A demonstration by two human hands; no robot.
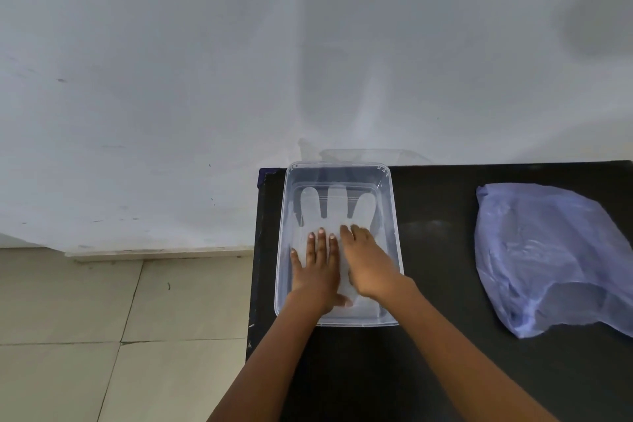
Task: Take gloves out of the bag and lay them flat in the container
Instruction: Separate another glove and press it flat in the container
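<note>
A clear plastic container (392,216) stands at the left end of the black table. Inside it lies a thin translucent glove (335,204), spread flat with its fingers pointing away from me. My left hand (317,269) rests palm down on the glove's lower part, fingers apart. Beside it, my right hand (368,259) presses flat on the glove too, its fingers close together. Neither hand grips anything. The pale purple plastic bag (548,257) lies on the table to the right, apart from both hands; its contents are not visible.
The black table (442,353) ends just left of the container, with tiled floor (102,319) below. A white wall (205,79) runs behind. A clear lid (373,155) shows past the container's far rim.
</note>
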